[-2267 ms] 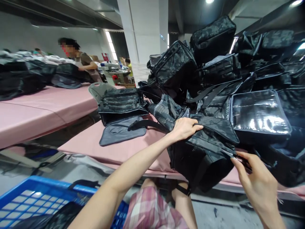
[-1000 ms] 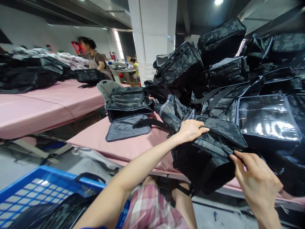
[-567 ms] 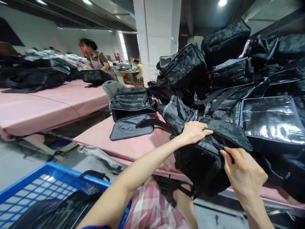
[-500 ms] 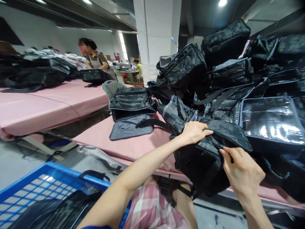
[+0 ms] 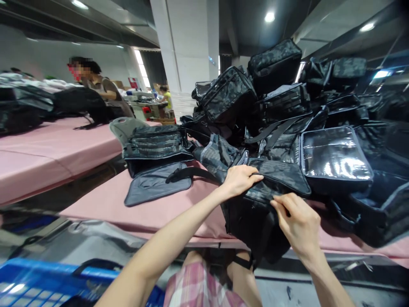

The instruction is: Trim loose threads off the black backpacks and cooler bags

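A black and grey camouflage bag (image 5: 255, 226) hangs partly over the front edge of the pink table, its flap (image 5: 281, 172) raised. My left hand (image 5: 242, 180) is closed on the edge of that flap. Lower and to the right, my right hand (image 5: 297, 219) pinches the bag's rim or zip edge; which of the two I cannot make out. To the left lies another camouflage bag (image 5: 158, 143) with its grey-lined flap (image 5: 156, 183) folded down on the table. A black strap (image 5: 191, 172) runs from it towards my left hand.
Many camouflage bags (image 5: 277, 102) are heaped at the back right, one with a shiny clear panel (image 5: 334, 153). The pink table (image 5: 105, 204) runs beneath. A blue plastic basket (image 5: 41, 277) stands low at left. Behind, a person (image 5: 105, 91) works at a second pink table (image 5: 57, 145).
My view has swung to the right, so everything sits further left. Both hands keep their hold on the bag. The person at the far table has moved their dark bag.
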The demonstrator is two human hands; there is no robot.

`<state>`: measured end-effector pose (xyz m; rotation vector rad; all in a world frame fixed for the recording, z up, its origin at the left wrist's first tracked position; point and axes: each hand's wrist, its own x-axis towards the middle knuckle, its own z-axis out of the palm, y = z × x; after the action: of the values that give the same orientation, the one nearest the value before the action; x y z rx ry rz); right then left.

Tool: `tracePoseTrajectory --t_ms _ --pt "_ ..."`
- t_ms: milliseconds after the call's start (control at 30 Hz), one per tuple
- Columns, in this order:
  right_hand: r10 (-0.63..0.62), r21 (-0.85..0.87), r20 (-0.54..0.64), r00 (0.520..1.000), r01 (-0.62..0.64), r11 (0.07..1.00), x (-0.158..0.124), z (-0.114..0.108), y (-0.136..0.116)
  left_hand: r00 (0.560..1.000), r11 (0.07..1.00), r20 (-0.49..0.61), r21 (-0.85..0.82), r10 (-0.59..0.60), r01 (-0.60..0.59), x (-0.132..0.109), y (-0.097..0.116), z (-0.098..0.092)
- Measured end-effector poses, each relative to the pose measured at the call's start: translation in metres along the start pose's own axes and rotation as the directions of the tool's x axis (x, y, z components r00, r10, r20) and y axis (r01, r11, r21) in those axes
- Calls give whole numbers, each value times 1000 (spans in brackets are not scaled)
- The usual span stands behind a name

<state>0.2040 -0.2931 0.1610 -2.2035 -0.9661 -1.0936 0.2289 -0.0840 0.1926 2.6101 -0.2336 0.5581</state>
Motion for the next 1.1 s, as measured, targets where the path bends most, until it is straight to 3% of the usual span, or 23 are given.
tracePoseTrajectory --t_ms 100,133,200,267,300,367,467,533,633,733,833,967,1033,1100 --pt "185 366 15 983 -177 914 -17 -24 16 999 980 -34 -200 -19 11 -7 -33 -19" --pt "320 418 6 947 -293 860 -23 -29 27 998 959 -32 -278 -57 46 -10 -47 -27" --pt "595 513 30 803 -523 681 -28 -24 51 991 907 -9 -404 -134 119 -20 -75 -43" --pt "724 628 136 676 -624 465 -22 1 71 986 870 0 -471 -166 146 -34 -99 -56" --pt "747 672 190 637 -639 374 -15 19 77 984 862 -11 -484 -176 149 -43 -108 -62" --pt "747 717 263 611 -642 273 2 59 77 976 864 -44 -475 -214 168 -61 -122 -70" --pt "671 722 325 667 -633 280 25 106 60 946 878 -58 -392 -320 274 -89 -131 -88" --pt "596 728 359 718 -615 303 32 119 44 919 877 -33 -313 -393 363 -106 -132 -106" --pt "520 739 378 766 -588 329 25 117 17 867 846 30 -206 -497 492 -124 -118 -139" --pt "409 712 311 858 -496 498 3 105 -9 768 744 63 -207 -638 635 -127 -88 -154" --pt "219 679 173 960 -278 679 -23 97 -34 693 683 134 -119 -708 721 -116 -58 -147" --pt "-47 667 41 998 7 745 -59 95 -62 475 517 250 138 -843 845 -108 -43 -131" --pt "-145 657 -11 989 117 745 -77 95 -75 440 511 297 232 -847 828 -115 -44 -123" --pt "-196 657 -36 980 171 734 -92 96 -86 447 529 316 253 -837 810 -126 -47 -115"
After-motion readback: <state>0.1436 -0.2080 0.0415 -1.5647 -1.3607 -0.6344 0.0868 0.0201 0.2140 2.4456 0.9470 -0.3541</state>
